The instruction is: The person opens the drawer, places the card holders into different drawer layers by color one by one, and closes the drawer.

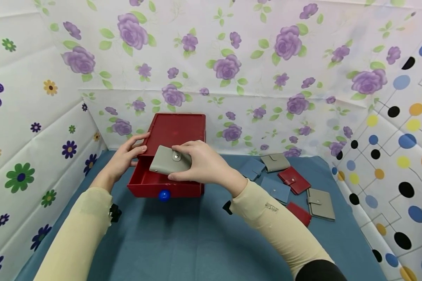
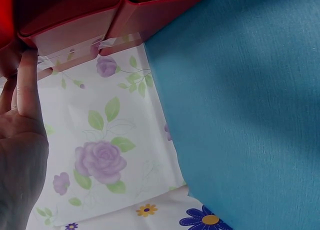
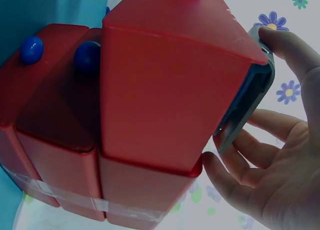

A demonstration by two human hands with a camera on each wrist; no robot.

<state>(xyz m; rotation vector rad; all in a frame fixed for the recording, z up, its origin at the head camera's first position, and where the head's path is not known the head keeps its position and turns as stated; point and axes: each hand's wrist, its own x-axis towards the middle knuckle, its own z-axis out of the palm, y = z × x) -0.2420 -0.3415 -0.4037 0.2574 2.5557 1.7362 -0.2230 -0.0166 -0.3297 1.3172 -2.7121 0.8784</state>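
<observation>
In the head view a red drawer unit [image 1: 177, 128] stands at the back of the table, its top drawer [image 1: 144, 190] pulled out by a blue knob [image 1: 164, 195] side. My right hand [image 1: 200, 162] pinches a grey-green wallet [image 1: 163, 160] with a snap strap, thumb on its near edge and fingers on the far one. The wallet is tilted over the drawer opening. My left hand [image 1: 121, 162] rests its fairly straight fingers against the unit's left side and top edge. The right wrist view shows the same wallet [image 3: 250, 102] beside the drawer wall [image 3: 165, 100].
Several snap wallets lie to the right: blue [image 1: 275, 190], red [image 1: 294, 180] and grey-green [image 1: 320, 203]. Lower drawers with blue knobs [image 3: 32, 50] are closed, with clear tape [image 3: 100, 205] across the unit. Blue cloth [image 1: 183, 242] covers the table; patterned sheets [image 1: 228, 50] surround it.
</observation>
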